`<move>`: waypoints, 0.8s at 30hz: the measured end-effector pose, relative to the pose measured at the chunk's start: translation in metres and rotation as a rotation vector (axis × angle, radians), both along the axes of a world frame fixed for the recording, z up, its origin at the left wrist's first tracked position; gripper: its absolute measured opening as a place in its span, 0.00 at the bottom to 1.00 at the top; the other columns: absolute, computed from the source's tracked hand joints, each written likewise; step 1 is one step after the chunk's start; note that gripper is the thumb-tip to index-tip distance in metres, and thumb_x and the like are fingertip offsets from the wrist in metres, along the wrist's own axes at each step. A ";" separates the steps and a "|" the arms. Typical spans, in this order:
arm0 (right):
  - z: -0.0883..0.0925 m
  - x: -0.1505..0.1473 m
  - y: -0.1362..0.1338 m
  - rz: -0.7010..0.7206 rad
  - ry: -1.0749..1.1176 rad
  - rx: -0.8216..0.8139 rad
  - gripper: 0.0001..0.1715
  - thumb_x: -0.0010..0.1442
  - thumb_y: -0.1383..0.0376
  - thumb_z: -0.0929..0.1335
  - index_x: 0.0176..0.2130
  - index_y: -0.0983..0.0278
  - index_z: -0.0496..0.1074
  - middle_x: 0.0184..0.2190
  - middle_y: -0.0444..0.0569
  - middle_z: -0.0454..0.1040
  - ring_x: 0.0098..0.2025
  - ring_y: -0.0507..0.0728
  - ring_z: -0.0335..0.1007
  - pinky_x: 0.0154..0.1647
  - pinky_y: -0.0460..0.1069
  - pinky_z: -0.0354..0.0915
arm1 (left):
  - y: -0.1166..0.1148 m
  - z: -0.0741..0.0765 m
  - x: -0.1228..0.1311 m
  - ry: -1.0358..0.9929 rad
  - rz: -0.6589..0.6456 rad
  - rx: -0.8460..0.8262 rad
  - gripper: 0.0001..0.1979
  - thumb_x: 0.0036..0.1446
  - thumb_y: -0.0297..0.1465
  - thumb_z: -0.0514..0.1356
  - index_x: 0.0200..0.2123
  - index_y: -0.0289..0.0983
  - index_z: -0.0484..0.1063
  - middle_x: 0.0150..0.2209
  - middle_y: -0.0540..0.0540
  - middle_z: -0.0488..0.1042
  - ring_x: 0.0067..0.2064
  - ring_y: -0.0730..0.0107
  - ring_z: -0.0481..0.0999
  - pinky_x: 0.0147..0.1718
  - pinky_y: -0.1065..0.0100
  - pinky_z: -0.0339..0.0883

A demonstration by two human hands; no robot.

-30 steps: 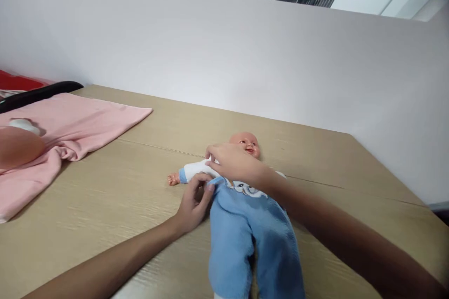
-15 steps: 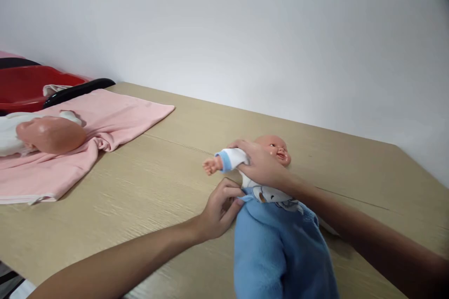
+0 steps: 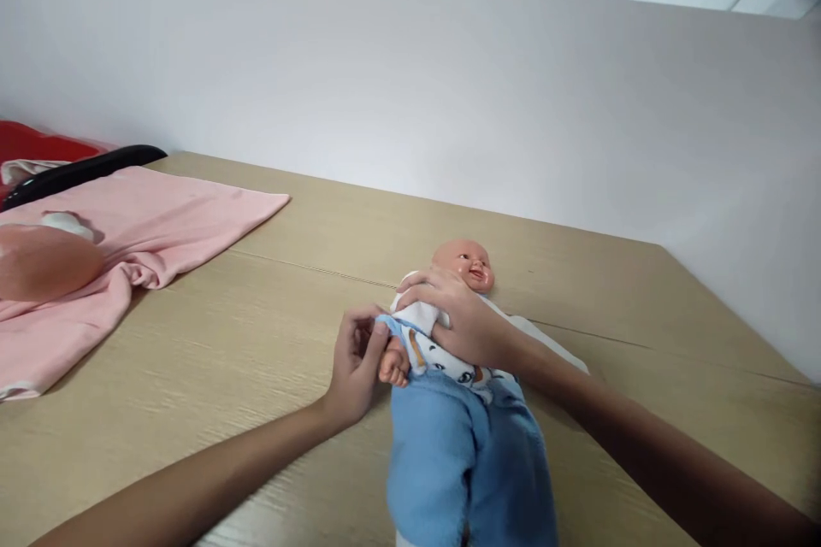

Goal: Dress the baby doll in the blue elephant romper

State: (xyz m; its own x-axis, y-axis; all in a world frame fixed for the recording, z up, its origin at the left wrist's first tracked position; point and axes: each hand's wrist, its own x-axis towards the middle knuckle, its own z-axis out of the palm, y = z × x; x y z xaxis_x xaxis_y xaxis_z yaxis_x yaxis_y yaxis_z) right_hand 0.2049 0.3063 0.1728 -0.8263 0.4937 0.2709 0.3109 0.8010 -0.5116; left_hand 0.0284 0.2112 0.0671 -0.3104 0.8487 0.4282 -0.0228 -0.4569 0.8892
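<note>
A baby doll [image 3: 465, 261] lies on its back on the table, its head away from me. It wears a white shirt [image 3: 442, 363] with an animal print and light blue edging, and blue fleece trousers [image 3: 442, 444]. My left hand [image 3: 356, 359] pinches the light blue edge of the shirt, close to the doll's small hand [image 3: 394, 363], which points down toward the trousers. Across the doll's chest, my right hand [image 3: 462, 316] is closed round its white-sleeved upper arm. The right palm hides part of the chest; some left fingertips are behind the cloth.
On the left, a second doll [image 3: 51, 263] lies on a pink towel [image 3: 192, 214]. Behind it is a red tub [image 3: 38, 141] with a black edge. A white partition [image 3: 410, 94] closes off the back of the wooden table [image 3: 275, 342].
The doll's forearm has swung from pointing left to pointing down beside the shirt. My left hand has moved up with the pulled shirt edge. The view has shifted right.
</note>
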 end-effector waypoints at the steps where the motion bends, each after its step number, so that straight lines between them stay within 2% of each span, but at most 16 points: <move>1: 0.001 0.001 -0.005 -0.032 0.015 0.013 0.29 0.61 0.79 0.65 0.54 0.58 0.78 0.61 0.54 0.76 0.64 0.63 0.70 0.68 0.60 0.61 | 0.003 0.003 -0.001 -0.009 -0.002 -0.057 0.12 0.74 0.46 0.60 0.43 0.45 0.72 0.37 0.48 0.71 0.40 0.63 0.71 0.42 0.62 0.70; 3: 0.003 0.004 -0.018 -0.156 0.047 0.016 0.21 0.68 0.72 0.67 0.57 0.59 0.77 0.61 0.55 0.76 0.64 0.63 0.70 0.68 0.60 0.61 | 0.009 0.006 -0.004 -0.004 -0.016 -0.087 0.14 0.70 0.48 0.64 0.41 0.44 0.74 0.41 0.47 0.72 0.45 0.61 0.72 0.47 0.61 0.70; 4: 0.004 0.006 -0.025 -0.228 0.045 -0.004 0.16 0.70 0.67 0.69 0.56 0.60 0.77 0.57 0.55 0.78 0.61 0.63 0.72 0.66 0.59 0.62 | 0.012 0.006 -0.006 -0.008 -0.034 -0.089 0.15 0.69 0.49 0.65 0.42 0.44 0.75 0.45 0.45 0.73 0.50 0.60 0.73 0.52 0.60 0.69; 6: 0.006 0.010 -0.038 -0.325 0.005 -0.065 0.12 0.70 0.58 0.72 0.49 0.60 0.78 0.47 0.51 0.81 0.51 0.62 0.76 0.56 0.56 0.66 | 0.018 0.005 -0.010 -0.047 -0.092 -0.118 0.15 0.68 0.49 0.66 0.44 0.44 0.76 0.53 0.44 0.74 0.59 0.57 0.72 0.59 0.58 0.67; 7: 0.006 0.011 -0.043 -0.347 -0.028 -0.097 0.10 0.69 0.56 0.73 0.45 0.60 0.78 0.42 0.48 0.82 0.45 0.60 0.76 0.50 0.55 0.67 | 0.021 0.004 -0.012 -0.085 -0.130 -0.151 0.15 0.68 0.49 0.66 0.44 0.45 0.76 0.53 0.44 0.75 0.59 0.58 0.72 0.60 0.58 0.66; 9: 0.005 0.013 -0.048 -0.356 -0.075 -0.165 0.10 0.69 0.57 0.72 0.37 0.60 0.76 0.35 0.45 0.80 0.38 0.58 0.74 0.41 0.53 0.63 | 0.025 0.002 -0.015 -0.172 -0.213 -0.242 0.15 0.68 0.49 0.67 0.44 0.45 0.75 0.46 0.47 0.77 0.50 0.63 0.76 0.54 0.62 0.69; 12: 0.002 0.012 -0.042 -0.335 -0.081 -0.322 0.15 0.70 0.56 0.69 0.33 0.60 0.74 0.31 0.43 0.76 0.35 0.57 0.70 0.37 0.52 0.60 | 0.031 0.000 -0.017 -0.263 -0.310 -0.340 0.18 0.64 0.49 0.70 0.42 0.43 0.73 0.35 0.52 0.74 0.37 0.69 0.72 0.41 0.68 0.69; 14: 0.000 0.011 -0.032 -0.311 -0.006 -0.441 0.13 0.67 0.55 0.71 0.35 0.60 0.72 0.32 0.42 0.73 0.36 0.57 0.68 0.38 0.51 0.61 | 0.035 -0.001 -0.018 -0.245 -0.327 -0.346 0.19 0.63 0.50 0.71 0.41 0.41 0.74 0.36 0.52 0.74 0.37 0.70 0.73 0.40 0.69 0.69; 18: -0.008 0.010 -0.016 -0.315 0.219 -0.738 0.12 0.59 0.59 0.72 0.38 0.59 0.66 0.33 0.39 0.70 0.35 0.54 0.67 0.37 0.48 0.63 | 0.039 -0.003 -0.020 -0.111 -0.333 -0.289 0.18 0.65 0.48 0.70 0.43 0.39 0.76 0.48 0.46 0.77 0.52 0.65 0.76 0.53 0.67 0.69; 20: -0.016 0.009 -0.010 -0.348 0.254 -0.807 0.12 0.57 0.60 0.72 0.38 0.59 0.65 0.33 0.40 0.72 0.35 0.54 0.69 0.36 0.47 0.63 | 0.040 -0.002 -0.024 -0.129 -0.383 -0.312 0.17 0.66 0.47 0.69 0.45 0.40 0.75 0.51 0.45 0.77 0.54 0.64 0.76 0.55 0.66 0.69; 24: -0.033 0.003 0.000 -0.386 0.292 -0.776 0.09 0.58 0.63 0.69 0.39 0.59 0.65 0.31 0.41 0.75 0.34 0.55 0.72 0.35 0.48 0.65 | 0.049 0.000 -0.028 -0.224 -0.470 -0.415 0.18 0.66 0.48 0.68 0.45 0.42 0.70 0.41 0.50 0.79 0.41 0.67 0.79 0.41 0.69 0.72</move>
